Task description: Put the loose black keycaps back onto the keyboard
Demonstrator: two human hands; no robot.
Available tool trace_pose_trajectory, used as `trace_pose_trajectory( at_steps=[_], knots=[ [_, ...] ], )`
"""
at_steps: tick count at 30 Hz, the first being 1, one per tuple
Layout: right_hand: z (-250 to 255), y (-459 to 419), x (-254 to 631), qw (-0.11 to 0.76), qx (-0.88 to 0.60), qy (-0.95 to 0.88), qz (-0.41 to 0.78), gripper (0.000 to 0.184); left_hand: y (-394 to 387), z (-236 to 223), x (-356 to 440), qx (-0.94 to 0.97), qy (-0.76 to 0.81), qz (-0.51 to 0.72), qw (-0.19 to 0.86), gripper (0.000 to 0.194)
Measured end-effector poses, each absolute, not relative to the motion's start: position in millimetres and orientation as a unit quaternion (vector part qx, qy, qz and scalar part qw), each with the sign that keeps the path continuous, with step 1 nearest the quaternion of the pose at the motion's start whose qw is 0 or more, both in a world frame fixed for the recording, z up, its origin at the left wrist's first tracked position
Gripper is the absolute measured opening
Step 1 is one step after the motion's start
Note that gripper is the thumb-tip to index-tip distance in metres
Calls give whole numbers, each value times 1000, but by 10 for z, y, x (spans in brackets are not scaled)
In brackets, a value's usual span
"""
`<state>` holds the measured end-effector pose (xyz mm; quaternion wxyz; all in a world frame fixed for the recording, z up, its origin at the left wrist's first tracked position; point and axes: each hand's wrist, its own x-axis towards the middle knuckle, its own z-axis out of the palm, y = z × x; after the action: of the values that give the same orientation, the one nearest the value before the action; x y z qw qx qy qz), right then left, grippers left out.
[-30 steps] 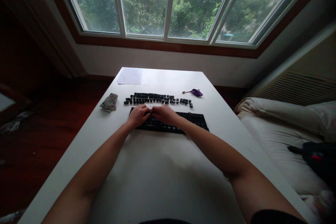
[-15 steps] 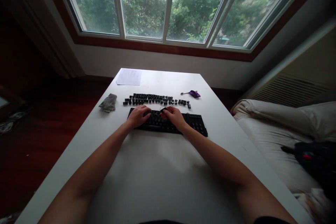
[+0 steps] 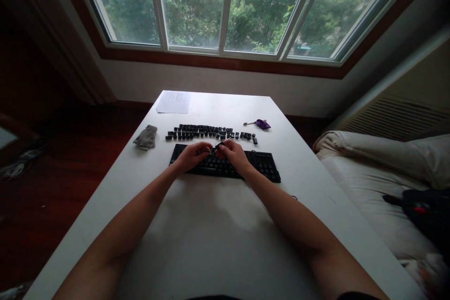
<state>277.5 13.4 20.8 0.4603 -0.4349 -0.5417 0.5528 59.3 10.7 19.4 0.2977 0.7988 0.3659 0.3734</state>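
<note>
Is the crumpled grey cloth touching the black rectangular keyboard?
Apart: the head view shows white tabletop between the crumpled grey cloth and the black rectangular keyboard.

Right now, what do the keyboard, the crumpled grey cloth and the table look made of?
Keyboard: probably plastic, judging by its matte black body.
Grey cloth: likely textile, with soft, rough-looking folds; fibre unclear.
Table: smooth and white, with a sheen at the far end; perhaps laminate or painted wood.

My left hand (image 3: 192,155), right hand (image 3: 233,153) and forearms (image 3: 146,206) are bare; a black sleeve (image 3: 362,296) shows on my right arm (image 3: 302,229), with dark cloth (image 3: 216,297) at my front
</note>
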Motion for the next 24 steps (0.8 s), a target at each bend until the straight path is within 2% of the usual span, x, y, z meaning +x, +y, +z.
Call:
trace_pose_trajectory(
  at_steps=[5,10,15,24],
  knots=[
    [194,137,2812,449,-449,-507,584,28,91,200,633,827,349,339,280,29],
    [158,142,2831,433,-456,-537,562,21,59,236,668,897,324,256,159,29],
    [127,157,2841,422,-471,-547,549,16,28,273,724,926,304,210,80,26],
    [122,250,2923,413,-508,-506,561,6,-28,309,802,893,335,299,33,21]
  ],
)
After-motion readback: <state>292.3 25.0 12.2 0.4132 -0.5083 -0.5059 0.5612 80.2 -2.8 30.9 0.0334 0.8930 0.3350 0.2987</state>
